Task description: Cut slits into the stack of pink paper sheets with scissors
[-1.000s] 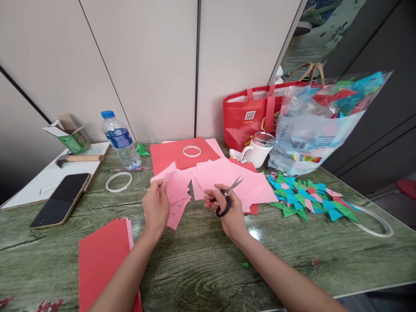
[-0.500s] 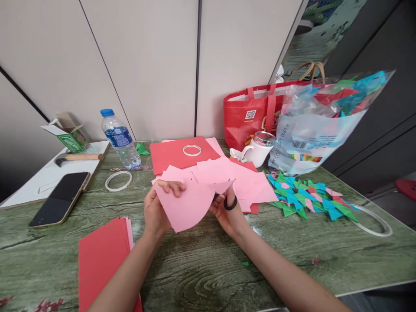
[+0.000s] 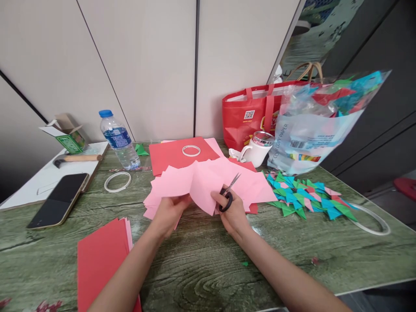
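Observation:
A creased sheet of pink paper (image 3: 205, 190) is held up between my hands near the middle of the table. My left hand (image 3: 169, 213) is closed on its lower left part, the fingers partly hidden beneath. In my right hand (image 3: 234, 214) is a pair of scissors (image 3: 231, 184) with black handles, its blades pointing up and to the right. The right thumb touches the sheet's right side. Behind lie overlapping pink sheets (image 3: 251, 184). Red paper (image 3: 169, 154), with a white tape roll (image 3: 191, 151) on it, lies farther back.
To the right lie a pile of folded paper triangles (image 3: 300, 197), a white ring (image 3: 373, 219), a mug (image 3: 258, 151) and a bag (image 3: 312, 138). On the left are a bottle (image 3: 121, 141), a phone (image 3: 58, 201), a hammer (image 3: 78, 158) and red sheets (image 3: 102, 264).
The pink sheet has turned and now shows a crease standing up in its middle. My left hand has moved lower and right; the scissors have come away from the paper, blades upward.

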`<action>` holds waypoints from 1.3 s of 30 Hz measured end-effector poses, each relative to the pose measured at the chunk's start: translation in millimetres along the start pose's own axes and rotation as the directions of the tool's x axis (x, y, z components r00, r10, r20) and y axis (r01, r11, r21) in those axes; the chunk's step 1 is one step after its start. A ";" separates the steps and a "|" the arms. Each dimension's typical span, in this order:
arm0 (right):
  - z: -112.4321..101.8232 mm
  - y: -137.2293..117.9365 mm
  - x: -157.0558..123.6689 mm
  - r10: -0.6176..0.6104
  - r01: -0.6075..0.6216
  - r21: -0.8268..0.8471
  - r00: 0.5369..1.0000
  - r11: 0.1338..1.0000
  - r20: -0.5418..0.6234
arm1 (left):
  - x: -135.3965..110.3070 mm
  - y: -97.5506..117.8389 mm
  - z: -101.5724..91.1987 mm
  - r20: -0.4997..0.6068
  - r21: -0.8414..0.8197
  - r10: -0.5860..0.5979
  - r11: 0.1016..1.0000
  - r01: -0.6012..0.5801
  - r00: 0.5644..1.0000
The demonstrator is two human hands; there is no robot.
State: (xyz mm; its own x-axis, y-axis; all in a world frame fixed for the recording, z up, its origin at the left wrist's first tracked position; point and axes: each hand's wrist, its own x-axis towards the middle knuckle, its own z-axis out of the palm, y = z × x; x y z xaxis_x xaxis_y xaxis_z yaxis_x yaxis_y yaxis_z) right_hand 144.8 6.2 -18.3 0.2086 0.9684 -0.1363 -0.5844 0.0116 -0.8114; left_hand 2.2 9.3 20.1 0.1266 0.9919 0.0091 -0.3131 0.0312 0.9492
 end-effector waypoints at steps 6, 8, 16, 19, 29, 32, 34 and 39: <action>-9.2 -1.5 8.3 -0.205 0.183 -0.195 0.974 0.964 -0.100 | -7.1 4.7 -1.2 0.297 -0.158 -0.038 0.983 0.088 0.954; -9.7 -1.7 7.5 -0.256 0.229 -0.264 0.964 0.937 -0.071 | -5.7 6.2 -4.3 0.151 -0.205 -0.065 0.974 0.096 0.986; -6.3 -8.9 9.1 -0.366 0.326 -0.252 0.921 0.911 -0.134 | -1.8 6.1 -3.4 -0.079 -0.284 -0.189 0.945 0.159 0.979; -1.7 -13.4 4.4 -0.325 0.318 -0.200 0.946 0.927 -0.002 | 1.2 9.3 -1.5 -0.219 -0.403 -0.108 0.915 0.011 0.970; 12.5 -5.7 -36.2 0.316 0.000 -0.404 0.624 0.915 0.715 | 2.8 4.0 -0.1 -0.291 -0.328 0.020 0.937 -0.120 0.956; 11.6 -3.1 -34.5 0.317 -0.009 -0.412 0.655 0.911 0.686 | 1.8 2.4 4.6 -0.303 -0.309 0.065 0.937 -0.162 0.951; 10.8 -1.4 -32.6 0.293 0.000 -0.406 0.692 0.914 0.660 | 0.6 -0.3 6.3 -0.326 -0.280 0.091 0.942 -0.188 0.941; 11.4 -1.6 -31.2 0.247 0.014 -0.392 0.755 0.920 0.607 | -8.5 -11.3 3.3 -0.501 0.223 0.102 0.975 0.014 0.859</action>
State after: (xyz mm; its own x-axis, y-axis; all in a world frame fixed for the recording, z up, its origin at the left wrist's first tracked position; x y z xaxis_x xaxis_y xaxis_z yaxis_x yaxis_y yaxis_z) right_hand 130.3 -21.3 -6.3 -0.4632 0.8853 0.0420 -0.2273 -0.0728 -0.9711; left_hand 7.8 0.1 10.3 -0.3953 0.9170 -0.0527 -0.0935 0.0169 0.9955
